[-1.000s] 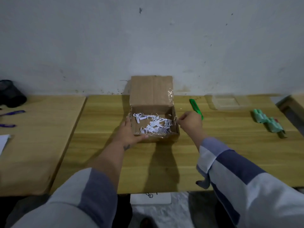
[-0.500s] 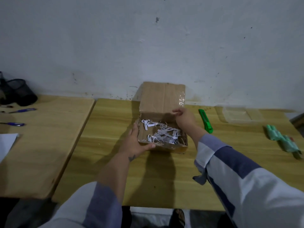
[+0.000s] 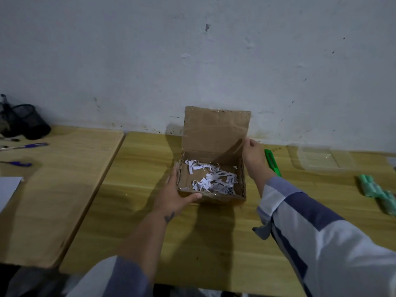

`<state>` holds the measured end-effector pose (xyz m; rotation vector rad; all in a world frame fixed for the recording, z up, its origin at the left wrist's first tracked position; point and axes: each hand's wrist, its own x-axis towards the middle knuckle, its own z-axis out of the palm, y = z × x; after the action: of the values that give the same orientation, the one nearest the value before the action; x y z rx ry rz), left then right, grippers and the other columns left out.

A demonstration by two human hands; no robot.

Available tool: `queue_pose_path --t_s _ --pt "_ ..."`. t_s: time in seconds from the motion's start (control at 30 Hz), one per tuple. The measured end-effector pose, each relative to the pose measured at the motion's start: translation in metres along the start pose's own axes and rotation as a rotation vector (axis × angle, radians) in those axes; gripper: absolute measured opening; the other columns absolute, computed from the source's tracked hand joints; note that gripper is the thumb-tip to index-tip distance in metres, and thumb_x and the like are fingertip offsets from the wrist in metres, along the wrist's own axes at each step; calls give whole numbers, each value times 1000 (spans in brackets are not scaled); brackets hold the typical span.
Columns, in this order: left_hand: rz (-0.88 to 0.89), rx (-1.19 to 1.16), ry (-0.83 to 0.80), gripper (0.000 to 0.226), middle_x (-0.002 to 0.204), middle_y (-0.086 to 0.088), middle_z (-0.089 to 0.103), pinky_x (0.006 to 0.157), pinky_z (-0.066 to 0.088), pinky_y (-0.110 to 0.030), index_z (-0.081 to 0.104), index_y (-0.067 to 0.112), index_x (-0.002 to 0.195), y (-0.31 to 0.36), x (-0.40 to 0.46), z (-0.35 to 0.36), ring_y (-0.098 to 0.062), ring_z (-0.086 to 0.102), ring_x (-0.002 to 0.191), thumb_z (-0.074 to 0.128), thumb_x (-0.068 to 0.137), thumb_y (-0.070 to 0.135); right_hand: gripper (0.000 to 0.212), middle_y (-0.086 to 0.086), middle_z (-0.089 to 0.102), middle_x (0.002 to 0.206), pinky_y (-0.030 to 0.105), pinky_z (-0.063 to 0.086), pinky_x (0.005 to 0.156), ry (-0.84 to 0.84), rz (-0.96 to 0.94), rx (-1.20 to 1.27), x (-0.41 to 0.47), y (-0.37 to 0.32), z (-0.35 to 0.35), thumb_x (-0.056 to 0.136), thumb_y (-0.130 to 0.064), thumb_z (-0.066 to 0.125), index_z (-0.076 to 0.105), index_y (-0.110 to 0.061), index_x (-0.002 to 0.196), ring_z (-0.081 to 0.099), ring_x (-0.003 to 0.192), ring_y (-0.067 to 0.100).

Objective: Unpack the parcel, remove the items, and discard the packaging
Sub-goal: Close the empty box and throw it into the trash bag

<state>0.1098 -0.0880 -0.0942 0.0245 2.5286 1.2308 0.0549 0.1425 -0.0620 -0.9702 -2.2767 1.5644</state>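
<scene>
With lid upright at frame centre, box point(image 3: 211, 168) on surface point(image 3: 137, 211), paper shreds point(image 3: 211, 179) inside; left hand point(image 3: 177, 194) gripping its near-left corner, right hand point(image 3: 254, 158) pinching the lid's right edge.

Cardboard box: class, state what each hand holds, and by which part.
The left hand grips the cardboard box at its near left corner. The right hand pinches the right edge of the raised lid.
</scene>
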Motion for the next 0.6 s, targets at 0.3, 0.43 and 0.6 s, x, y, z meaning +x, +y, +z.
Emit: queue_pose_path --t_s 0.3,0.43,0.6 --pt "-133 -272 -61 78 153 6 33 113 24 -47 28 37 148 22 -5 -12 -25 32 141 38 81 76 70 10 31 153 64 18 108 -369 317 285 -24 16 -38 87 -73 17 36 -35 143 26 140 41" --pt "-160 -445 -59 88 149 0 42 113 27 -56 38 33 143 27 0 -14 -27 37 137 22 75 86 54 4 47 139 53 43 91 -452 355 288 -38 29 -45 88 -58 46 49 -25 131 46 122 37" --pt "-158 -473 -40 87 126 4 64 104 41 -54 56 41 128 20 5 -3 -24 57 117 44 59 93 48 2 52 124 43 48 88 -324 274 293 -59 43 -62 91 -14 56 49 -27 137 56 100 20"
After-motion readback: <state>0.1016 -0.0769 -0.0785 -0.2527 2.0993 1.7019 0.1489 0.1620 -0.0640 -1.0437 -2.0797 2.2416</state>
